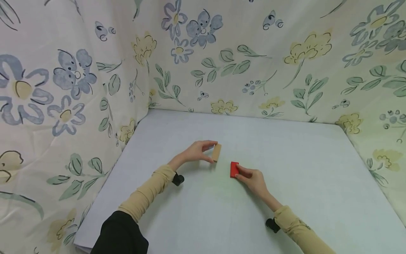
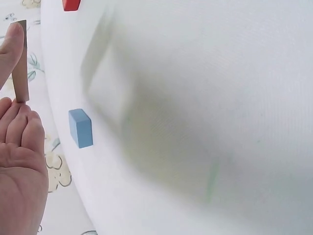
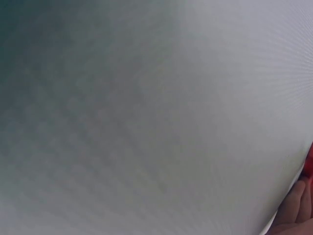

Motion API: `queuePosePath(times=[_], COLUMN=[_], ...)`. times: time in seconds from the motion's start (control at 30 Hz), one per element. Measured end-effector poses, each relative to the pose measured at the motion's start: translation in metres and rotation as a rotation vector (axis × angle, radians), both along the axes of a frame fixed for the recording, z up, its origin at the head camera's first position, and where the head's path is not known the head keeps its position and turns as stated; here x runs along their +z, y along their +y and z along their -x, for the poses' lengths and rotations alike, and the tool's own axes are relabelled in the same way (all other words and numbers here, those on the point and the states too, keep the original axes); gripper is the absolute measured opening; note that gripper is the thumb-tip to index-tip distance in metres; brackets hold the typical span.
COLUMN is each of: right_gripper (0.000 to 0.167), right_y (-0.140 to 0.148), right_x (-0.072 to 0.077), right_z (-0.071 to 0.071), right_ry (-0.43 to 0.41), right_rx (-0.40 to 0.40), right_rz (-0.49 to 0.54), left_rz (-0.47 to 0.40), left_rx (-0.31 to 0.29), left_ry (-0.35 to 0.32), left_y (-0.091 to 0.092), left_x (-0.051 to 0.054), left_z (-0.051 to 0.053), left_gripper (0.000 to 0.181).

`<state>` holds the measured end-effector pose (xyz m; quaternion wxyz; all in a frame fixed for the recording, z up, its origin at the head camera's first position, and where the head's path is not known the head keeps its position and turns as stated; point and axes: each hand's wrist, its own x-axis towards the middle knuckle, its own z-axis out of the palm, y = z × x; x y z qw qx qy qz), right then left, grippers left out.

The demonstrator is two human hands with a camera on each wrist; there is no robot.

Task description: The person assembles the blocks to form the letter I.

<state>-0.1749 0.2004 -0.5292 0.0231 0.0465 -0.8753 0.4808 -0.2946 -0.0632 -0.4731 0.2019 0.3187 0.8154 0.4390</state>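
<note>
My left hand (image 1: 197, 151) pinches a flat, light wooden block (image 1: 217, 152) by its two ends, thumb on the near end and fingers on the far end. The left wrist view has this wooden block (image 2: 20, 68) raised off the table, its shadow falling on the white surface. With thumb and fingers my right hand (image 1: 255, 180) grips the right side of a red block (image 1: 234, 169), a short way to the right of the wooden one. Only a sliver of the red block (image 3: 308, 166) shows in the right wrist view.
A blue block (image 2: 80, 128) stands on the table in the left wrist view; the head view does not show it. The white table (image 1: 301, 169) spreads round both hands. Floral cloth (image 1: 241, 81) hangs along its back and sides.
</note>
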Motion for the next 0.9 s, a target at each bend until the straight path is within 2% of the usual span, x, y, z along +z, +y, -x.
queuePosePath(times=[0.6, 0.9], right_gripper=[0.045, 0.045], right_y=[0.001, 0.000], right_x=[-0.001, 0.001], right_z=[0.002, 0.001], right_ry=[-0.028, -0.035], right_rx=[0.004, -0.001], right_rz=[-0.014, -0.019], left_rz=[0.004, -0.027], left_rx=[0.057, 0.060], left_ry=[0.040, 0.065], left_y=[0.006, 0.013], left_x=[0.023, 0.037], left_z=[0.008, 0.007], left_gripper=[0.084, 0.083])
